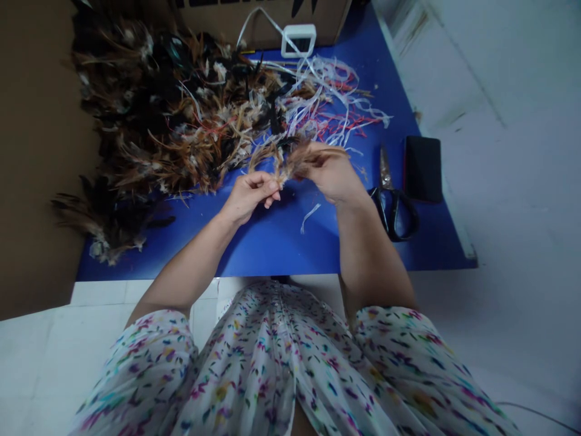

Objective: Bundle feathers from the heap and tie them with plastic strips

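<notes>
Brown feathers [297, 158] are held between my two hands above the blue table [281, 248]. My left hand [252, 195] pinches the lower end of the bunch between thumb and fingertips. My right hand [333, 172] is closed round its right side, with feather tips sticking out over the knuckles; some of its fingers are hidden. Just beyond my hands lies a large pile of brown and black feathers [163, 121]. White and red strings [340, 100] lie tangled to the right of that pile.
Black-handled scissors [393, 206] and a dark rectangular device [422, 168] lie at the right. A small feather bunch [111, 224] sits at the front left. Cardboard [36, 151] stands at the left, a box [254, 24] and a white-framed object [298, 30] at the back.
</notes>
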Demonstrator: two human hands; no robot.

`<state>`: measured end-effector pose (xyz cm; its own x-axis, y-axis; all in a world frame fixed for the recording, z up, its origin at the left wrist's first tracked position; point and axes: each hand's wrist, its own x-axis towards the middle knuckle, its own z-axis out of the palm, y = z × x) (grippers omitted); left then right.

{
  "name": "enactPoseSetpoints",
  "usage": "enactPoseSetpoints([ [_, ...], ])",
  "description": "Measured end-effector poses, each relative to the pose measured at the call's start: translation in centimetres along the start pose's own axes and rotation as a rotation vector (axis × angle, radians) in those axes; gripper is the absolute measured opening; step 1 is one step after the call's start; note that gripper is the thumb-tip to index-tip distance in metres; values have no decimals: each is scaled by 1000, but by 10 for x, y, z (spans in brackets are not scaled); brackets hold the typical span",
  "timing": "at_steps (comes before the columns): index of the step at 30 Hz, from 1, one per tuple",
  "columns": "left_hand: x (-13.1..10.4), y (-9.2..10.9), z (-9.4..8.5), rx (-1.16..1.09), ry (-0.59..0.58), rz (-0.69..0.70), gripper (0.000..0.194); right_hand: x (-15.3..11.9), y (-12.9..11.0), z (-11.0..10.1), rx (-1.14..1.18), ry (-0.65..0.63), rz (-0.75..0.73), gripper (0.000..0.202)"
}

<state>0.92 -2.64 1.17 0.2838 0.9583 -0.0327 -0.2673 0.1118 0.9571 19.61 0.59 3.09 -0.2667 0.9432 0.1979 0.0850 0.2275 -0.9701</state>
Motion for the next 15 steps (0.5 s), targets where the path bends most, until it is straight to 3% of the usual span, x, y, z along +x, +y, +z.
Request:
enactPoseSetpoints([
  [7, 2, -3, -1, 73, 79, 63, 48, 3, -2, -3, 2, 4, 13, 36],
  [15, 5, -2, -3, 114, 214, 136, 43, -3, -1, -2, 5, -174, 78, 27],
])
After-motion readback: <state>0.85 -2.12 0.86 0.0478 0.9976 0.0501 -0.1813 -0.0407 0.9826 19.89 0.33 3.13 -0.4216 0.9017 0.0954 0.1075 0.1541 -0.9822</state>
